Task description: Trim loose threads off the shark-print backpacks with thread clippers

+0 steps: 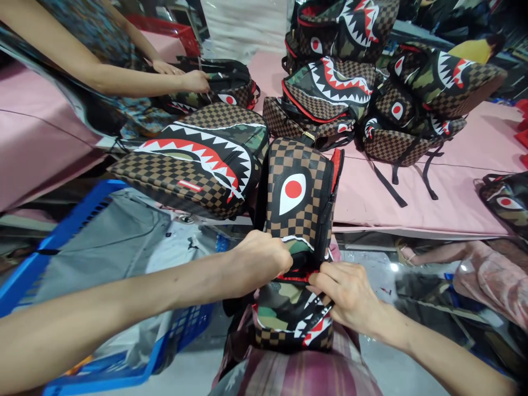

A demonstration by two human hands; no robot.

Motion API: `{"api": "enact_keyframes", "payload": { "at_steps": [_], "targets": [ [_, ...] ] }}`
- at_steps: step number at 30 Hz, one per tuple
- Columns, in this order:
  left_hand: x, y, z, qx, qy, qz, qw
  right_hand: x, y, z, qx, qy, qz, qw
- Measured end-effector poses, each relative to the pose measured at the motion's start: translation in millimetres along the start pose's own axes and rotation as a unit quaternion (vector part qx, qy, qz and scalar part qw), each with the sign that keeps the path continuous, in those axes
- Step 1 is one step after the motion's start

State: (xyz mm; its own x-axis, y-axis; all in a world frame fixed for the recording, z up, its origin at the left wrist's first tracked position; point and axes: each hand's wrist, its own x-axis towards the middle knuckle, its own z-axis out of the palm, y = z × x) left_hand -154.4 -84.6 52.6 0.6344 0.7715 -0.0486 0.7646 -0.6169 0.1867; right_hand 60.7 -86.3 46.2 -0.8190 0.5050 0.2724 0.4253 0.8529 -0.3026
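Note:
A checkered backpack (303,220) with a red-and-white eye stands at the table's front edge, its lower camouflage part resting at my lap. My left hand (264,258) is closed on its camouflage edge, beside the zipped opening with red lining. On the right of that opening, my right hand (348,291) pinches the backpack's edge with bent fingers. What lies inside the opening is mostly hidden. Another checkered backpack (198,159) with a shark-mouth print lies just to the left, touching the first.
Several similar backpacks (330,93) are piled on the pink table (371,192). At the left, another person's hands (193,81) touch a backpack (225,82). A blue basket (152,363) with grey material stands below left. Someone's leg (437,256) shows at the right.

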Motion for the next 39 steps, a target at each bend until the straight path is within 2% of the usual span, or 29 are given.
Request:
{"api": "enact_keyframes", "payload": {
  "at_steps": [1,3,5,7,8,9,10,13,15,17,20,22,25,31,35,37,39],
  "targets": [
    [-1.1,0.9,-0.2,0.007,-0.013,0.009,1.0,-1.0,0.9,0.3,0.003,0.004,0.0,1.0],
    [-8.6,0.1,-3.1,0.021,0.026,-0.008,0.999,-4.1,3.1,0.4,0.011,0.013,0.004,1.0],
    [-22.0,-4.5,-9.2,0.043,0.155,-0.078,0.984,-7.8,5.4,0.0,0.02,0.022,0.014,0.999],
    [-37.1,-9.2,-15.5,0.096,0.304,-0.168,0.933,-10.7,7.6,-0.2,0.025,0.031,0.021,0.999],
    [-43.5,-9.7,-16.8,0.12,0.361,-0.207,0.901,-11.4,8.5,-0.1,0.025,0.036,0.021,0.999],
    [-48.3,-8.2,-16.0,0.13,0.4,-0.223,0.879,-11.5,9.3,0.2,0.025,0.041,0.021,0.999],
    [-51.1,-4.7,-12.5,0.116,0.417,-0.22,0.874,-11.1,9.8,0.7,0.024,0.046,0.022,0.998],
    [-47.5,13.4,10.2,-0.033,0.355,-0.136,0.924,-7.9,10.9,2.6,0.024,0.064,0.025,0.997],
    [-37.9,21.5,24.3,-0.097,0.324,-0.102,0.935,-6.4,11.3,4.0,0.024,0.079,0.02,0.996],
    [-27.4,19.9,27.1,-0.106,0.319,-0.101,0.936,-6.2,11.8,5.1,0.021,0.089,0.011,0.996],
    [-14.8,3.8,9.5,-0.086,0.269,-0.057,0.958,-7.2,12.3,6.2,0.014,0.092,0.001,0.996],
    [-7.3,-6.1,-7.2,-0.027,0.209,0.011,0.977,-7.3,12.5,6.7,0.014,0.091,-0.008,0.996],
    [4.6,-8.7,-22.9,0.071,0.126,0.116,0.983,-6.0,12.4,7.0,0.015,0.089,-0.018,0.996],
    [16.6,1.7,-20.8,0.104,0.012,0.177,0.979,-4.2,12.6,5.8,0.009,0.094,-0.025,0.995],
    [11.5,-1.7,-18.5,0.07,0.022,0.176,0.982,-5.8,13.6,6.7,0.005,0.085,-0.026,0.996],
    [6.8,-3.3,-15.3,0.048,0.052,0.143,0.987,-7.2,14.4,7.6,0.007,0.081,-0.023,0.996],
    [1.9,-3.5,-9.6,0.032,0.094,0.083,0.992,-8.7,15.2,8.2,0.009,0.079,-0.02,0.997]
  ]
}}
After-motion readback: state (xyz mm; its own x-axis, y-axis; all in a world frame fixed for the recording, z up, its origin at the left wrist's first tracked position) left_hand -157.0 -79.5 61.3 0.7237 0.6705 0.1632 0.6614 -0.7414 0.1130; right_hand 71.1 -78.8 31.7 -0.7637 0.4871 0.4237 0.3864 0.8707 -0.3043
